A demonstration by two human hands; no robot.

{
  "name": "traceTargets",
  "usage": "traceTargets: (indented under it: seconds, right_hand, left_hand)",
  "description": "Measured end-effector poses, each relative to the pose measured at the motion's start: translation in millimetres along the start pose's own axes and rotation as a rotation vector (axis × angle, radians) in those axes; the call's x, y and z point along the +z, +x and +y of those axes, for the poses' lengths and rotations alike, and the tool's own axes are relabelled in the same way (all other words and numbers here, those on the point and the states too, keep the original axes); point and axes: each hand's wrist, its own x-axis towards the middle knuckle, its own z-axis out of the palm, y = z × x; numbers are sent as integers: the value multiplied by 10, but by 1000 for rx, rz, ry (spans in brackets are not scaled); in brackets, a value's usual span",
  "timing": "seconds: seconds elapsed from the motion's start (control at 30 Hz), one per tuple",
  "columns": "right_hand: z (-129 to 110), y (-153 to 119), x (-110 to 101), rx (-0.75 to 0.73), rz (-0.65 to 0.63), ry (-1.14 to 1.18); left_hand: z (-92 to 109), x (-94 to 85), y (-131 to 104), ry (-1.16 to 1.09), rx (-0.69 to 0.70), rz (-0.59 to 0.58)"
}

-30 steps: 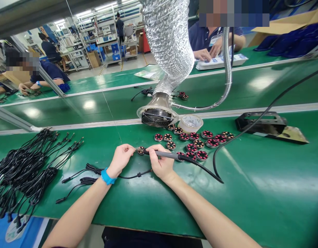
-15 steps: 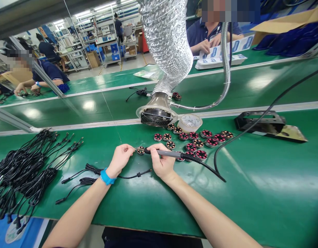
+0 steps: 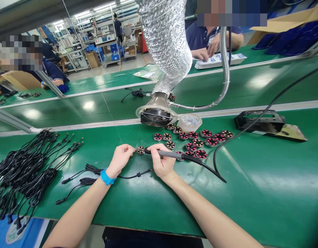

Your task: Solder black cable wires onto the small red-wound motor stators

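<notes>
My right hand (image 3: pixel 162 167) is closed round the grey handle of a soldering iron (image 3: pixel 171 154); its dark front end points left at a small round coil part (image 3: pixel 140 150) on the bench. On the other side of that part, my left hand (image 3: pixel 119 160) pinches a thin solder wire (image 3: pixel 109 110), which runs down from above to the fingers. A blue band (image 3: pixel 107 176) circles the left wrist. Where iron tip and wire meet the part is too small to make out. Several similar round parts with red or copper coils (image 3: pixel 191 147) lie right of it.
Bundled black cables (image 3: pixel 21 165) heap at the left; two coiled ones (image 3: pixel 90 181) lie by my left forearm. A fume duct with fan (image 3: pixel 156 118) hangs ahead, beside a tape roll (image 3: pixel 189 121). A black metal holder (image 3: pixel 259 124) stands right. Co-workers sit across the bench.
My hands, the iron and the coil part stay almost still. Across the bench, one co-worker's hands lower a printed sheet onto a white tray; another's arm at the left has lifted.
</notes>
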Motion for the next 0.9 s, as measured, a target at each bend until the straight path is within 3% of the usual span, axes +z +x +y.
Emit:
traceTargets:
  seconds: [0.9]
  right_hand:
    - [10, -15, -1, 27, -8, 15]
  left_hand:
    - [24, -6, -16, -11, 2, -14]
